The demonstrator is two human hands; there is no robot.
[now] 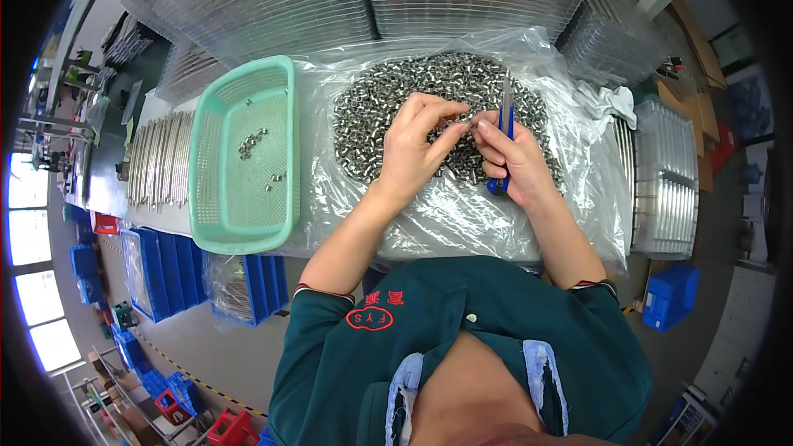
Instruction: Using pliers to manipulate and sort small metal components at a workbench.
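My right hand (522, 163) is wrapped round a blue utility knife (507, 132), its blade pointing away from me. The thumb and index finger of that hand come together at the fingertips of my left hand (415, 147). Between the left thumb and index finger is a small shiny metal part (465, 116), partly hidden. Both hands are over a big heap of small silver metal parts (363, 111), short and ring-like, spread on clear plastic sheeting (462, 227). Left of the heap stands a mint-green plastic basket (295, 165) with a few loose metal parts (250, 144) in it.
Stacks of clear plastic trays (273, 8) line the table's far side, with more trays (665, 173) at the right. Metal rods (161, 161) lie left of the basket. A crumpled white cloth (607, 103) sits by the heap. Blue bins (169, 272) stand below the left edge.
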